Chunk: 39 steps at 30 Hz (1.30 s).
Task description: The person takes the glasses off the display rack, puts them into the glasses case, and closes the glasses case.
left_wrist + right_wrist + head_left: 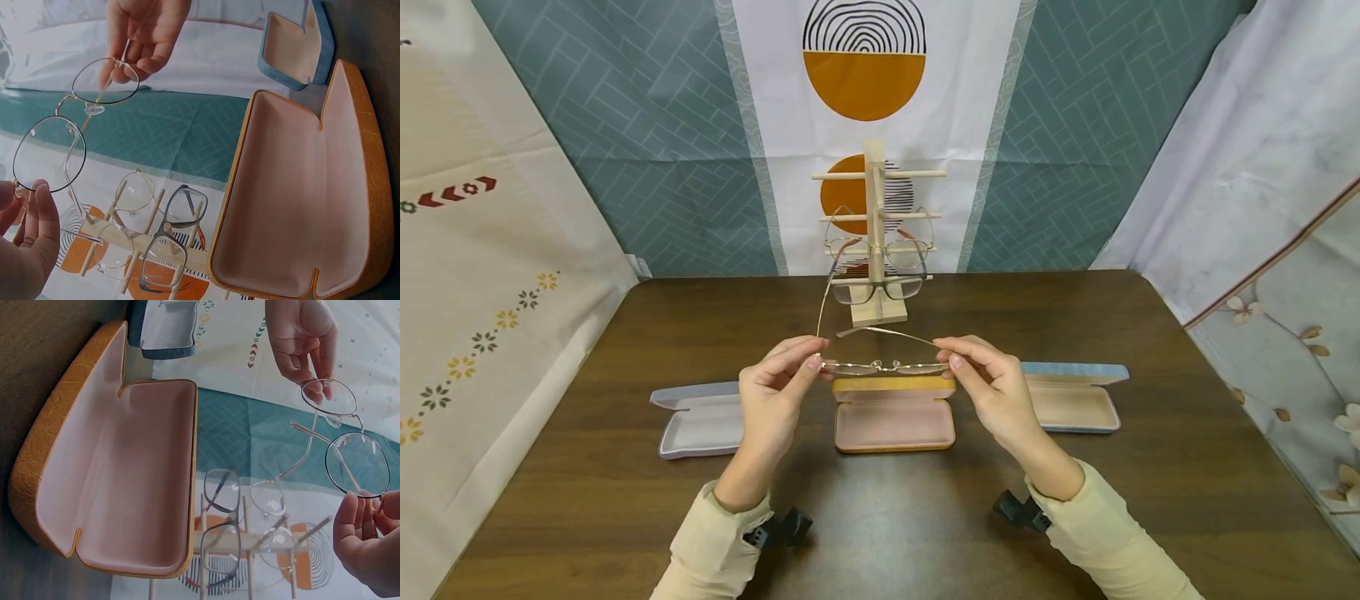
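The left hand point(777, 387) and right hand point(992, 383) each pinched 1 hinge end of the thin-rimmed glasses point(886, 367), held in the air above the height of the open yellow case point(895, 427). The right temple slanted inward, the left pointed away, so uneven finger pressure could have strained a hinge; a slack pinch could have dropped them. Beyond stood a wooden stand point(874, 196) bearing 2 other pairs.

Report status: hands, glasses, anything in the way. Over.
Left hand and right hand each pinching one side of the round-lensed glasses. Glasses aloft. Yellow case open, empty. No obstruction seen.
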Motion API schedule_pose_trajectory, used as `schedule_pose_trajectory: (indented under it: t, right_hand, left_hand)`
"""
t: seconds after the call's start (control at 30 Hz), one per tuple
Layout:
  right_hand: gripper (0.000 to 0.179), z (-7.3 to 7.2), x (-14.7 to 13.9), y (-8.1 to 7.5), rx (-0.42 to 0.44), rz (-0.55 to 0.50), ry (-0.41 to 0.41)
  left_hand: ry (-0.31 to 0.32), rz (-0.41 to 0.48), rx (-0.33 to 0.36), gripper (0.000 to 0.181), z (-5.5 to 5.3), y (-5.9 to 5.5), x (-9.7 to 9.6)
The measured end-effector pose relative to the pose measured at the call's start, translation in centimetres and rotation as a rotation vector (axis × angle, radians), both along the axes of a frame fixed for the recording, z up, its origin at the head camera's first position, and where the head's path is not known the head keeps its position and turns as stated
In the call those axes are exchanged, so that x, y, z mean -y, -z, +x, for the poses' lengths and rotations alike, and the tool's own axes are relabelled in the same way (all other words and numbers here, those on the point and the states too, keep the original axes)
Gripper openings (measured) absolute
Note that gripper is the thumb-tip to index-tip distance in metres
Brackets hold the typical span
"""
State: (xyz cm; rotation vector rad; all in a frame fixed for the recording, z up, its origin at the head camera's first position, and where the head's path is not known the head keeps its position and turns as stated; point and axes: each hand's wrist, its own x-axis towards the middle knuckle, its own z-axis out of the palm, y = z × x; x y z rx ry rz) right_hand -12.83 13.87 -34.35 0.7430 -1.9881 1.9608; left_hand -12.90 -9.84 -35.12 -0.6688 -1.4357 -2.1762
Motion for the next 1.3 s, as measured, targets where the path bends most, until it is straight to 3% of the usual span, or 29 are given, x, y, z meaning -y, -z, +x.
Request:
schedule_pose_trajectory:
  t: [0.87,1.3]
  right_hand:
    - [0.021,-0.43,0.00,0.04,-0.025,0.037,-0.018]
    - [0.023,-0.75,-0.32,-0.05,-0.043,0.051,-0.050]
  left_hand:
    - [-0.032,-0.023,0.046,0.019,-0.08,0.20,0.23]
    - [-0.015,-0.029,-0.003,0.024,-0.03,-0.21,0.28]
